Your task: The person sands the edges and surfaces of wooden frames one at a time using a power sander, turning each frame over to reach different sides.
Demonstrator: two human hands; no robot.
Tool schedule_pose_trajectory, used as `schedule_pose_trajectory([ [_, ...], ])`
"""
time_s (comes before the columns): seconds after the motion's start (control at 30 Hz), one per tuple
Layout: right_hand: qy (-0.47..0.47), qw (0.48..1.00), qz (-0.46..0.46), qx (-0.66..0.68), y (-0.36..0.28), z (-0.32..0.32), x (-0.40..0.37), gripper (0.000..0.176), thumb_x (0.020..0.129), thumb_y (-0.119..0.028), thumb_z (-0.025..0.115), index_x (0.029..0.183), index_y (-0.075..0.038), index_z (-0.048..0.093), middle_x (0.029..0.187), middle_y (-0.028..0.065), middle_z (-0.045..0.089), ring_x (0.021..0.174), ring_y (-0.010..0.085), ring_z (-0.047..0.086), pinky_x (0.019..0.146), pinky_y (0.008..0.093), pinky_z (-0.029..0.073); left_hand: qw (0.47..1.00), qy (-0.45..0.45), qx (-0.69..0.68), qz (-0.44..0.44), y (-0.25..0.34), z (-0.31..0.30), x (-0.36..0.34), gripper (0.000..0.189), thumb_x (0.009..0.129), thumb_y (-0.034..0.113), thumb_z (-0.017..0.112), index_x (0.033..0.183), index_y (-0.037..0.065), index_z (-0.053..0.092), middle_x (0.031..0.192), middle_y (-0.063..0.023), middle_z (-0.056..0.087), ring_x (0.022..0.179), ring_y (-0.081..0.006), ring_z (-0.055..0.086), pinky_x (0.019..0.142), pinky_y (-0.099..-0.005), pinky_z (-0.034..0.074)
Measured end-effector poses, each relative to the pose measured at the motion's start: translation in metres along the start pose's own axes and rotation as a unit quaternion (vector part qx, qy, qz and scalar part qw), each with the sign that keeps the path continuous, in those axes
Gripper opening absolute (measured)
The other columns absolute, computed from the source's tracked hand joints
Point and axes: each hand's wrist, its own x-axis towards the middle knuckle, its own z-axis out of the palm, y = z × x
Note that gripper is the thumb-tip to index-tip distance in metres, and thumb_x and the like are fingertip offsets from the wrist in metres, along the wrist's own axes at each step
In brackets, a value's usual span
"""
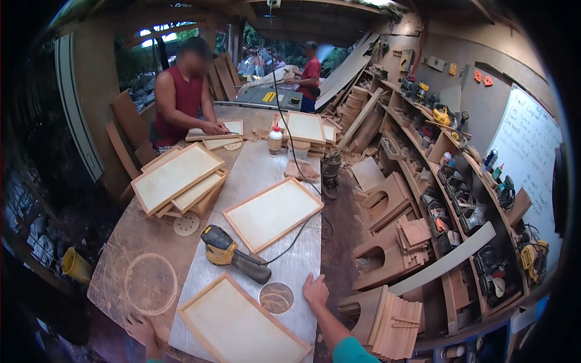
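Note:
My left hand point(140, 330) rests on the near left part of the wooden table, fingers spread and holding nothing. At the right edge of the table, my right hand point(316, 291) lies against the border of a silvery sheet point(305, 254), open and without a tool. Between my hands is a wood-framed panel point(242, 323) with a pale face. Just beyond it, a yellow and black power sander point(219, 245) lies with its dark dust bag pointing toward me. Another framed panel point(273, 213) sits behind the sander, apart from both hands.
Framed panels point(177, 178) are stacked at left beside a sanding disc point(186, 224). A glue bottle point(275, 142) stands farther back. A co-worker point(181, 100) handles a panel across the table; another person point(310, 75) stands behind. A black cord point(296, 233) crosses the table. Shelves point(436, 175) line the right.

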Motion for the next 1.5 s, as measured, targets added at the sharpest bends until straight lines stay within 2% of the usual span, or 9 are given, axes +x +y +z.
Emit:
schedule_pose_trajectory([
  [0.83, 0.021, 0.999, 0.009, -0.032, -0.005, 0.004, -0.002, 0.056, 0.100, -0.050, 0.043, 0.116, 0.003, 0.053, 0.102, 0.0317, 0.069, 0.102, 0.0482, 0.067, 0.091, 0.0561, 0.050, 1.000, 0.004, 0.002, -0.009, 0.002, -0.001, -0.002, 0.053, 0.096, 0.033, 0.052, 0.144, 0.010, 0.051, 0.151, -0.0210, 0.044, 0.141, -0.0359, 0.040, 0.118, -0.0482, 0.029],
  [0.93, 0.041, 0.998, 0.006, -0.036, -0.008, 0.002, -0.002, 0.053, 0.099, -0.048, 0.046, 0.113, 0.002, 0.054, 0.098, 0.0300, 0.070, 0.096, 0.0473, 0.068, 0.088, 0.0558, 0.051, 1.000, -0.005, -0.006, -0.016, 0.002, -0.002, -0.001, 0.054, 0.095, 0.033, 0.053, 0.144, 0.010, 0.051, 0.152, -0.0213, 0.043, 0.142, -0.0366, 0.039, 0.118, -0.0488, 0.029],
  [1.03, 0.006, 0.999, 0.021, -0.043, -0.010, -0.002, -0.010, 0.056, 0.100, -0.050, 0.044, 0.116, 0.002, 0.053, 0.102, 0.0316, 0.069, 0.101, 0.0487, 0.066, 0.092, 0.0560, 0.049, 1.000, -0.016, -0.010, -0.007, 0.011, -0.018, -0.004, 0.055, 0.094, 0.034, 0.054, 0.144, 0.009, 0.051, 0.152, -0.0215, 0.042, 0.142, -0.0375, 0.038, 0.119, -0.0497, 0.028],
  [1.2, 0.032, 0.999, 0.002, -0.035, -0.010, 0.001, 0.000, 0.055, 0.100, -0.049, 0.045, 0.116, 0.002, 0.053, 0.100, 0.0308, 0.070, 0.099, 0.0475, 0.068, 0.088, 0.0566, 0.051, 0.999, -0.004, -0.026, -0.018, 0.010, -0.009, -0.001, 0.057, 0.093, 0.034, 0.055, 0.142, 0.006, 0.051, 0.151, -0.0213, 0.043, 0.142, -0.0379, 0.037, 0.119, -0.0501, 0.026],
  [1.33, 0.037, 0.998, 0.023, -0.054, -0.005, 0.005, -0.002, 0.058, 0.099, -0.052, 0.045, 0.118, 0.002, 0.053, 0.100, 0.0297, 0.071, 0.101, 0.0467, 0.068, 0.089, 0.0556, 0.052, 0.999, 0.021, -0.039, 0.021, 0.002, -0.009, -0.003, 0.056, 0.092, 0.031, 0.058, 0.140, 0.004, 0.053, 0.150, -0.0211, 0.045, 0.138, -0.0382, 0.041, 0.115, -0.0519, 0.031],
  [1.4, 0.025, 0.993, 0.072, -0.092, 0.003, 0.012, 0.004, 0.066, 0.100, -0.059, 0.042, 0.131, -0.002, 0.052, 0.114, 0.0290, 0.069, 0.110, 0.0456, 0.067, 0.095, 0.0548, 0.052, 0.997, 0.045, -0.064, 0.023, 0.019, -0.037, -0.008, 0.054, 0.089, 0.029, 0.060, 0.135, 0.000, 0.057, 0.140, -0.0228, 0.054, 0.128, -0.0407, 0.050, 0.108, -0.0525, 0.039],
  [1.43, 0.028, 0.995, 0.056, -0.082, 0.017, 0.019, 0.010, 0.066, 0.099, -0.060, 0.044, 0.128, -0.002, 0.054, 0.112, 0.0279, 0.070, 0.109, 0.0432, 0.068, 0.093, 0.0540, 0.053, 0.995, 0.012, -0.100, 0.018, 0.032, -0.067, -0.012, 0.041, 0.089, 0.031, 0.061, 0.122, 0.009, 0.069, 0.126, -0.0206, 0.062, 0.120, -0.0414, 0.055, 0.103, -0.0527, 0.043],
  [1.47, 0.039, 0.993, -0.055, -0.101, 0.067, 0.051, 0.043, 0.068, 0.100, -0.059, 0.044, 0.134, -0.001, 0.054, 0.098, 0.0181, 0.073, 0.084, 0.0367, 0.072, 0.077, 0.0480, 0.058, 0.996, 0.041, -0.082, -0.020, 0.022, -0.038, -0.012, 0.055, 0.086, 0.031, 0.062, 0.132, 0.001, 0.059, 0.131, -0.0234, 0.058, 0.122, -0.0422, 0.053, 0.105, -0.0523, 0.041],
  [1.5, -0.079, 0.969, -0.125, -0.201, 0.070, 0.049, 0.060, 0.058, 0.104, -0.051, 0.043, 0.131, -0.003, 0.059, 0.104, 0.0171, 0.072, 0.084, 0.0292, 0.069, 0.078, 0.0427, 0.057, 0.995, 0.038, -0.092, -0.032, 0.022, -0.048, -0.014, 0.051, 0.086, 0.029, 0.061, 0.130, 0.003, 0.061, 0.130, -0.0223, 0.059, 0.123, -0.0407, 0.053, 0.106, -0.0518, 0.041],
])
